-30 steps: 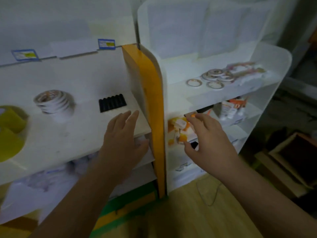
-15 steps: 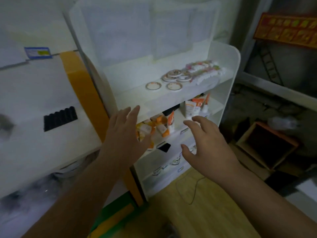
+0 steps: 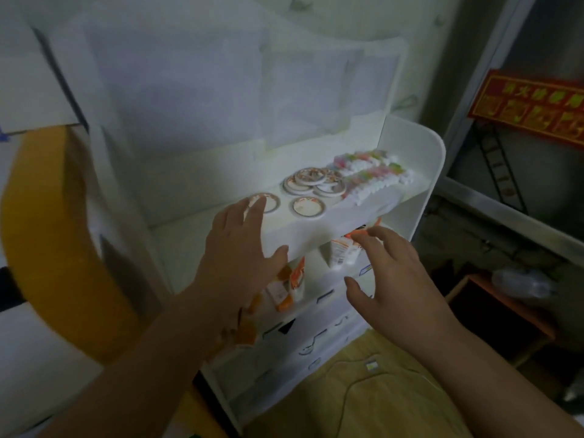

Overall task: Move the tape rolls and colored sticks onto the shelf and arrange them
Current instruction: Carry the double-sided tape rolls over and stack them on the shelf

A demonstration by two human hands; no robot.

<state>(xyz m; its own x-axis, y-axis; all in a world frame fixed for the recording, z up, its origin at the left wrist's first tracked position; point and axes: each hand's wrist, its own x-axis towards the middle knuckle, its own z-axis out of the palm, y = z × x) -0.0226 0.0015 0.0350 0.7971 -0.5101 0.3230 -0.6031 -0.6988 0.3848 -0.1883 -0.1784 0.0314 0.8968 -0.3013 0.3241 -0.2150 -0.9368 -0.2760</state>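
both hands reach toward a white shelf unit (image 3: 414, 159). the left hand (image 3: 235, 248) hovers with fingers straight and spread, holding nothing, its fingertips over one flat tape roll (image 3: 264, 202) on the top shelf. more tape rolls (image 3: 313, 183) lie just beside the colored sticks (image 3: 369, 173) there. the right hand (image 3: 398, 273), fingers apart and relaxed, is lower, near orange packets (image 3: 289, 286).

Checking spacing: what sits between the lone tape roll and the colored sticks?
The stacked tape rolls sit between that roll and the colored sticks, per the head view.
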